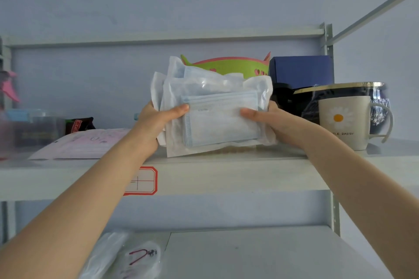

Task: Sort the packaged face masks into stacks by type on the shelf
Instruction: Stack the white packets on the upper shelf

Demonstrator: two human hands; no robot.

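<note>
we hold the bundle of blue mask packs [217,118] between both hands. it stands on its long edge over the front edge of the shelf [249,172], about midway along it. its long axis runs left to right, parallel to that edge, and its flat face is turned toward us. the lower edge sits at or just above the board; we cannot tell whether it touches.

the left hand [154,124] clamps the left short end and the right hand [272,120] clamps the right one. on each hand the thumb presses the near face. the other fingers are hidden behind the packs, so both sets of fingers are closed on the bundle. both forearms reach up and forward and draw together toward it, with the wrists about level. neither hand is nearer than the other.

the pink mask packs [84,142] lie flat toward the left end of the shelf, close to its front edge and apart from the bundle. a green basket [229,67] stands right behind the bundle. a daisy mug [344,122] stands toward the right end, with a black bowl [340,90] behind it.

we judge the coming move to be laying the blue packs flat as their own stack. the spot would be the bare stretch of board between the pink packs and the mug. the basket leaves little depth behind, so the top edge probably has to tip toward us, not away.
</note>
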